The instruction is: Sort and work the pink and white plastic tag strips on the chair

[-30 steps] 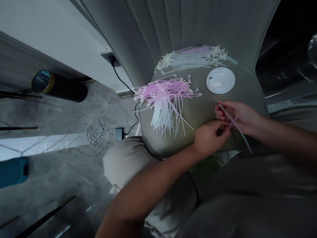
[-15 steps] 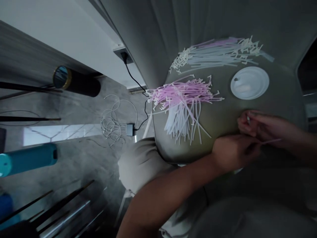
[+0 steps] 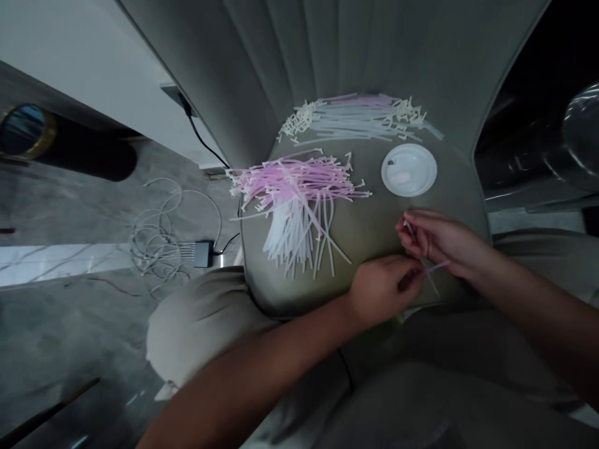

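Note:
Over the front right of the seat, my two hands work close together. My left hand (image 3: 381, 290) is closed, its fingertips pinching a thin pink tube (image 3: 438, 265) whose end sticks out to the right. My right hand (image 3: 444, 240) is also closed, with a thin white tube (image 3: 433, 285) crossing below its fingers and a small pale piece at the fingertips. Whether these pieces are joined cannot be made out. Left of the hands lies a pile of pink tubes (image 3: 299, 178) with white end pieces, over loose white tubes (image 3: 290, 237).
A padded grey chair (image 3: 365, 243) bears everything. At its back lies a bundle of whitish tubes (image 3: 360, 118) with white connectors. A white lid-like dish (image 3: 423, 157) holds small bits. On the floor, a black box (image 3: 204, 254) trails coiled cables (image 3: 156, 234).
The view has shifted to the right, so the chair and piles appear farther left. Both hands stay close together, and the white tube below them now shows more clearly.

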